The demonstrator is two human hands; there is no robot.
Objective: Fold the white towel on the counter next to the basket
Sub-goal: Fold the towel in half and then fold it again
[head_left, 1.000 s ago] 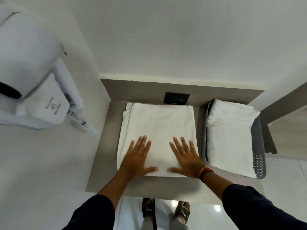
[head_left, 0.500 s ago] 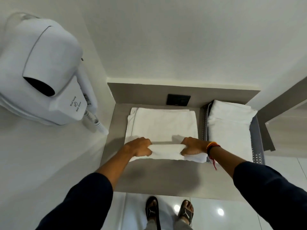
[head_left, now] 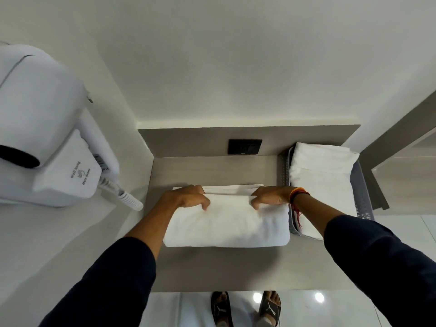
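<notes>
Grey counter (head_left: 212,267) bears the white towel (head_left: 226,223), its far edge pinched by left hand (head_left: 186,197) and right hand (head_left: 271,197), seemingly to align the fold beside the basket (head_left: 361,192).

walls (head_left: 236,55): white | floor (head_left: 330,308): glossy tile | wall dryer (head_left: 47,138): left

Hair dryer (head_left: 47,128): cut by left edge; label print too small to read. Basket (head_left: 361,192): interior hidden under folded towels (head_left: 323,175). Fingertips (head_left: 205,206): curled into white towel (head_left: 226,223), tips partly hidden. Sandals (head_left: 245,308): cut by bottom edge.
</notes>
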